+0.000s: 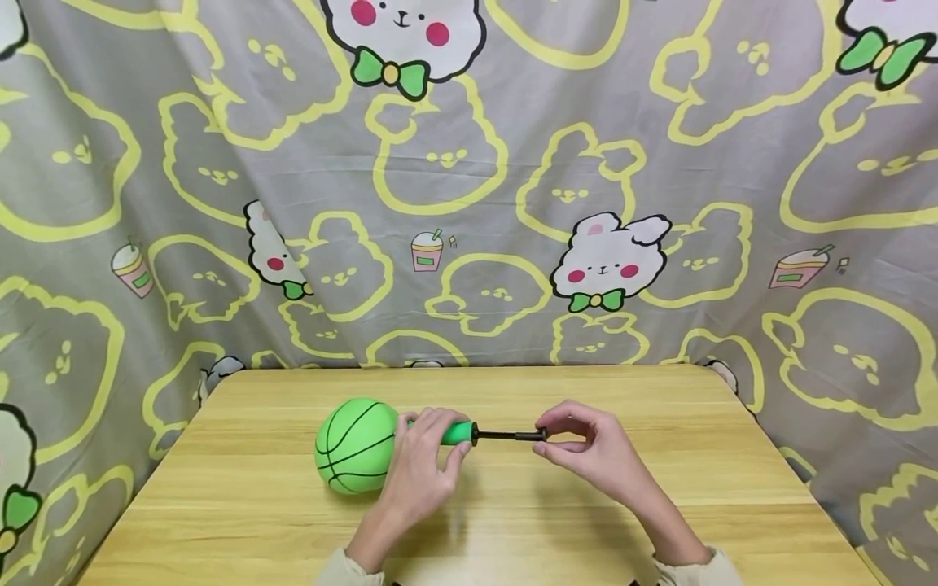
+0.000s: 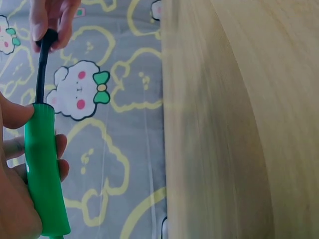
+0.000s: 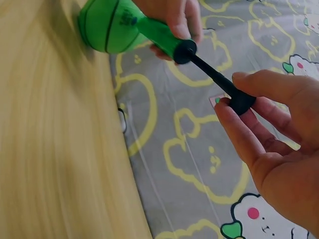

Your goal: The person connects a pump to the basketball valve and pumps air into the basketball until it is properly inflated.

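A green ball [image 1: 355, 448] with black basketball lines sits on the left half of the table. Against its right side is a small hand pump [image 2: 44, 169] with a green barrel, its front end meeting the ball in the right wrist view. My left hand [image 1: 421, 460] grips the barrel, fingers curled round it. The black pump rod [image 1: 506, 435] is drawn out to the right. At its end, the thumb and fingers of my right hand [image 1: 589, 448] pinch the black round handle [image 3: 242, 102]. The pump lies roughly level, pointing left into the ball.
The light wooden table [image 1: 242, 505] extends under both hands. A grey curtain [image 1: 469, 187] with yellow animal outlines and white bunny faces hangs behind the table's back edge and along both sides.
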